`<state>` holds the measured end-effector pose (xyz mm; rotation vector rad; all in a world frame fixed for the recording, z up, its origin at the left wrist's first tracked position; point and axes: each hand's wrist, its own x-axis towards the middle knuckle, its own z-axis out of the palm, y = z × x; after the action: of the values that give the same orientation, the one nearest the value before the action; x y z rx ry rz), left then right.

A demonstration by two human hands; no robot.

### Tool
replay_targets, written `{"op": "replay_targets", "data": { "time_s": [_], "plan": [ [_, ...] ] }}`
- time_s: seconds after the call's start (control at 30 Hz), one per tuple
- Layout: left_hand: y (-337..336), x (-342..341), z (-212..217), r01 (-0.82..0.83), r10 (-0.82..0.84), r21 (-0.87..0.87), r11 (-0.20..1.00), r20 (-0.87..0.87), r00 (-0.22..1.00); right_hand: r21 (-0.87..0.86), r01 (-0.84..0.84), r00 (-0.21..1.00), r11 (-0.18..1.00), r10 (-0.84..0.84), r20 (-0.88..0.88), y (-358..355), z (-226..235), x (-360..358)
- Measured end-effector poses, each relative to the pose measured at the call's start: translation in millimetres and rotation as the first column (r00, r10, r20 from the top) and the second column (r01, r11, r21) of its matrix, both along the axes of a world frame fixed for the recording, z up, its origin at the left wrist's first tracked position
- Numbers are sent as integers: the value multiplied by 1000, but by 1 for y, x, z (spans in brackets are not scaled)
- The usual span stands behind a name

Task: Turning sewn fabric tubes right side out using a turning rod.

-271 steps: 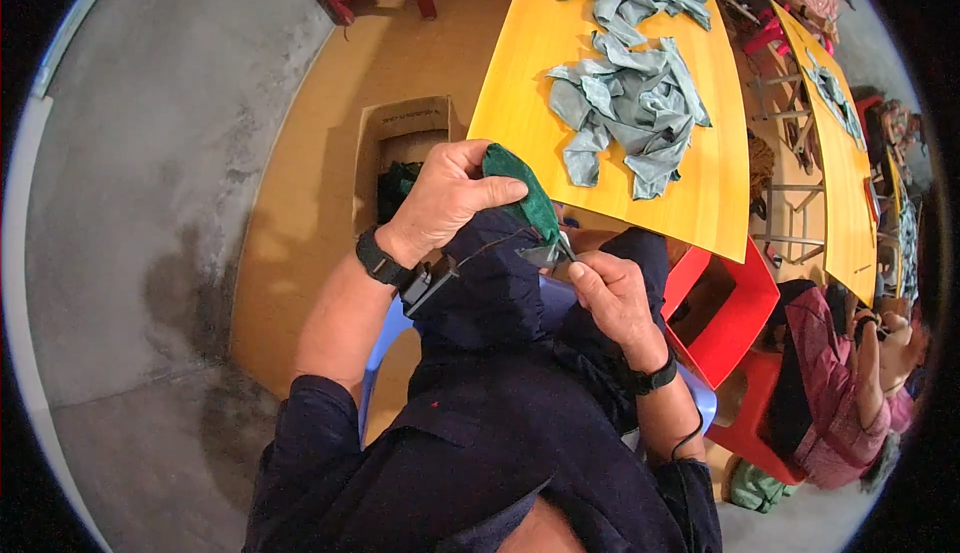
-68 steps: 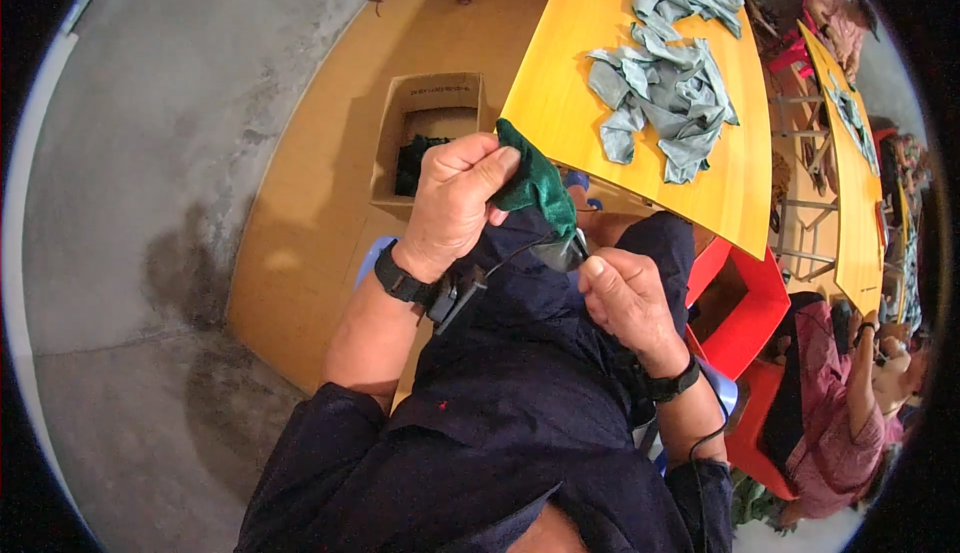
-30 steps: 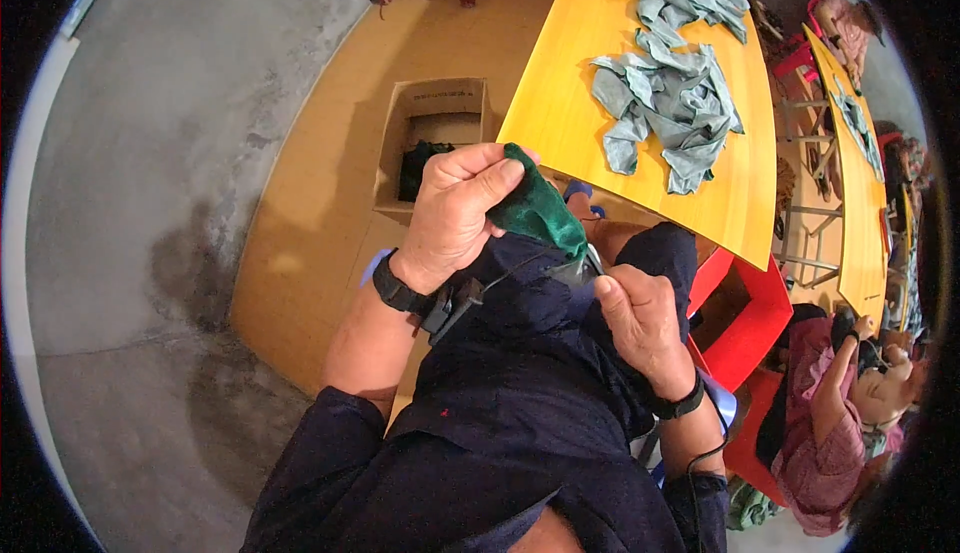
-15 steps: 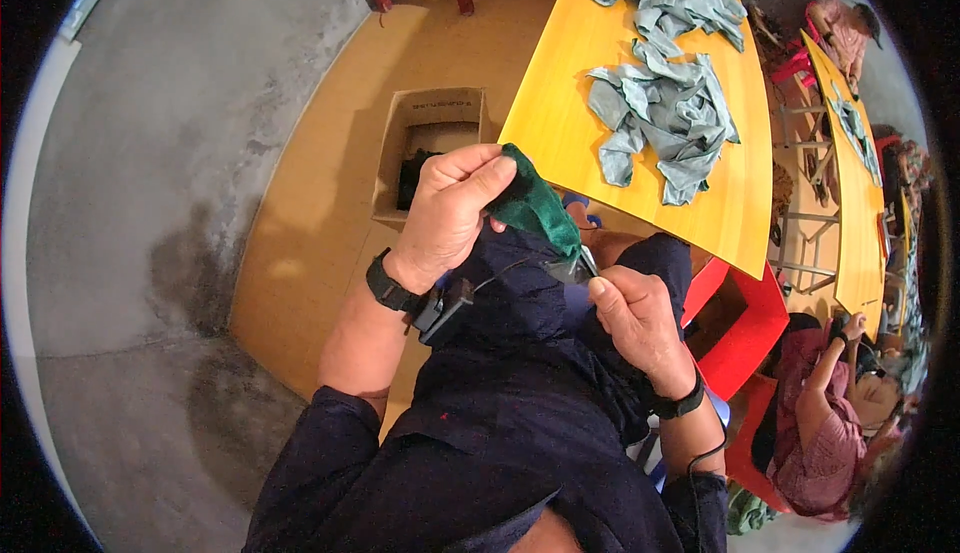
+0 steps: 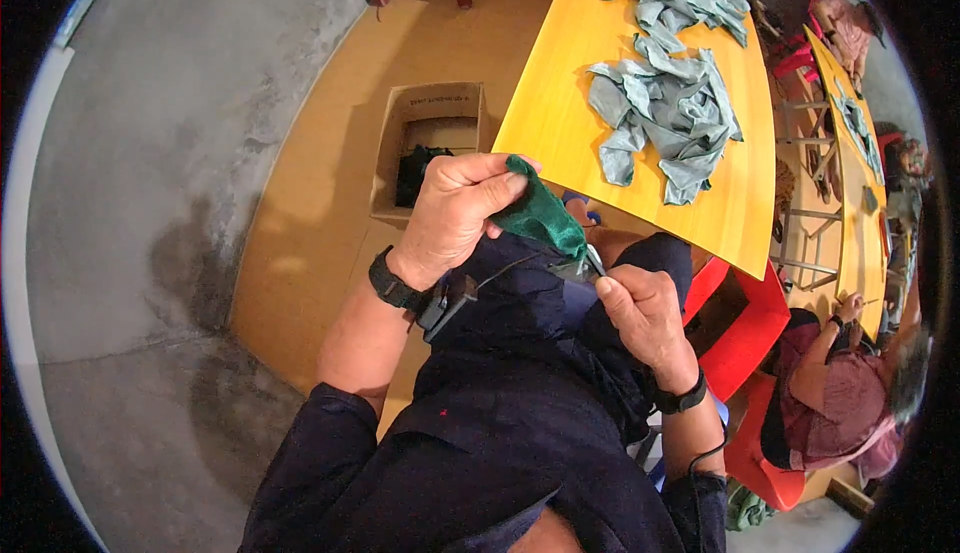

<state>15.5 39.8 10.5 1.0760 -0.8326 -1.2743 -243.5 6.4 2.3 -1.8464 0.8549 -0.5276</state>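
Our left hand (image 5: pixel 455 208) pinches the green cloth piece (image 5: pixel 543 215) while our right hand (image 5: pixel 640 313) grips small snips (image 5: pixel 592 261) beside it; we could nick fabric or fingertips.

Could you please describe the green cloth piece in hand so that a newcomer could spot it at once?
Start at the yellow table; just below its near edge, the left hand pinches the green cloth piece. It is deep green, unlike the grey-green pieces heaped on the table.
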Motion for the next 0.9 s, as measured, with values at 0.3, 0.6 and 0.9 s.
{"op": "replay_targets", "data": {
  "time_s": [0.3,0.6,0.9],
  "plan": [
    [-24,-7,21,-74,67,-141,987,-52,996,176,-21,996,984,5,87,-14,7,3],
    [-36,-4,20,69,-70,17,997,101,992,34,35,999,999,-34,-23,-16,8,-3],
    [-41,-6,18,120,-125,65,991,83,989,73,24,1000,997,-24,-2,-23,3,-2]
  ]
}}
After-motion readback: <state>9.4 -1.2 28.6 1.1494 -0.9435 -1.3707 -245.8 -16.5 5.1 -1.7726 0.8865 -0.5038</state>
